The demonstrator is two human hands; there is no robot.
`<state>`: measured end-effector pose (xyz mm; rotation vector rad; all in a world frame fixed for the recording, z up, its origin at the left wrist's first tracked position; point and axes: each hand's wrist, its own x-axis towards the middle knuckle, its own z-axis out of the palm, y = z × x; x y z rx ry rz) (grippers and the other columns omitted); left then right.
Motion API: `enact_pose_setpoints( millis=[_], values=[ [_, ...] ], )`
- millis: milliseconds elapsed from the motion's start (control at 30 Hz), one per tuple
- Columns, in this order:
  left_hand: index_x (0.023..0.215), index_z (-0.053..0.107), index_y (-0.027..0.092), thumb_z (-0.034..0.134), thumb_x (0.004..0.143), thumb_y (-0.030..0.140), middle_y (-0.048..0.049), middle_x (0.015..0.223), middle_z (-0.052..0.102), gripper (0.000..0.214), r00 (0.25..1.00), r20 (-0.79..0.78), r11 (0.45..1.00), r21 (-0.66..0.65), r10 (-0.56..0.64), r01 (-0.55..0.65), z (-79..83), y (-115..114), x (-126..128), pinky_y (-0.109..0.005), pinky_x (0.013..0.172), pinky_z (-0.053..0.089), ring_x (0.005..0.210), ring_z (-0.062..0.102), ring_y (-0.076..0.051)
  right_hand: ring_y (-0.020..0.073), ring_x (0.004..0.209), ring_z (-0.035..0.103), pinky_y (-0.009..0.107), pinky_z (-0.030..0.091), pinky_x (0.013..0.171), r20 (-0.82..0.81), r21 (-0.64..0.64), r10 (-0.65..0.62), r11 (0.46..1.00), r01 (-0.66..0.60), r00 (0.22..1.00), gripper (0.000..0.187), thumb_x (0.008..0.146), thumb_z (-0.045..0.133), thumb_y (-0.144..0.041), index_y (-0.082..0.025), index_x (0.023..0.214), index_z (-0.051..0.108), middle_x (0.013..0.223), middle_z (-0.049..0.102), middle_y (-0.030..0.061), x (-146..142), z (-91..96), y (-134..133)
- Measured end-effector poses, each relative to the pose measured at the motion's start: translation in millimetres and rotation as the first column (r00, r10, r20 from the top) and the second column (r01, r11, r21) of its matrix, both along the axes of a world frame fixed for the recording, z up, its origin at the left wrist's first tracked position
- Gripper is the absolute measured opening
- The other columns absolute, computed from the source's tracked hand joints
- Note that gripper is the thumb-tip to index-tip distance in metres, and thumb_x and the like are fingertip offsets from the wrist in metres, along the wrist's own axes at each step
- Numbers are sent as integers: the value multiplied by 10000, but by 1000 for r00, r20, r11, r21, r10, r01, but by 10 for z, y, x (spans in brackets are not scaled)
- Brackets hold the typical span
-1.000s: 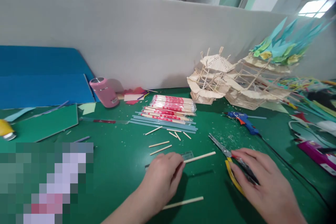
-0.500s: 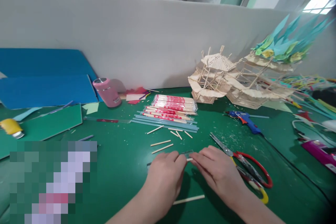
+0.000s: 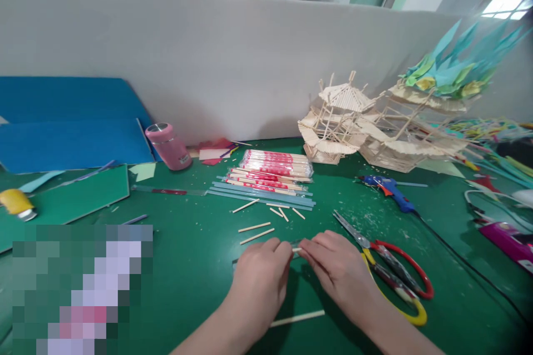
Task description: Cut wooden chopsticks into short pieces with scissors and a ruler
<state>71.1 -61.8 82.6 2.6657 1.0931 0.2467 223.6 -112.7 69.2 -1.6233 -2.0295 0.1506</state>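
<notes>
My left hand (image 3: pixel 264 272) and my right hand (image 3: pixel 333 263) are close together over the green table, fingers pinched on a short wooden stick (image 3: pixel 296 249). Only a small length of it shows between the fingertips. A clear strip, perhaps a ruler, lies partly hidden under and behind the hands. Two cut sticks (image 3: pixel 257 236) lie just beyond my left hand, and a longer loose stick (image 3: pixel 300 319) lies below the hands. Beside my right hand rest scissors (image 3: pixel 387 258) with red and yellow handles, blades apart.
Packs of chopsticks (image 3: pixel 277 163) and blue glue sticks (image 3: pixel 262 195) lie ahead. A blue glue gun (image 3: pixel 387 188) with a trailing cord is at the right. Wooden stick models (image 3: pixel 339 127) stand behind it. A pink tumbler (image 3: pixel 170 147) and a yellow-handled tool (image 3: pixel 17 203) sit left.
Both hands have shifted very slightly, and the stick shows between the fingertips at a slightly different tilt. Objects on the table stay where they were.
</notes>
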Motion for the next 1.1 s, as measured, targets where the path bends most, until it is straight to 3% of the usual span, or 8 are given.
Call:
enact_pose_setpoints(
  millis=[800, 1100],
  values=[
    [667, 482, 191, 327, 792, 114, -24, 645, 546, 214, 997, -61, 999, 12, 49, -48, -80, 46, 36, -249, 503, 309, 581, 516, -173, 159, 638, 470, 278, 331, 598, -53, 27, -74, 997, 76, 996, 238, 865, 381, -234, -151, 841, 603, 664, 556, 48, -73, -215, 40],
    [677, 452, 197, 314, 816, 137, -12, 649, 533, 205, 995, 36, 995, 12, 98, -98, -84, 63, 76, -234, 503, 303, 567, 491, -153, 173, 668, 502, 282, 331, 618, -34, 56, -189, 980, 191, 981, 237, 864, 381, -267, -188, 844, 603, 677, 581, 40, -126, -114, 76]
  ],
)
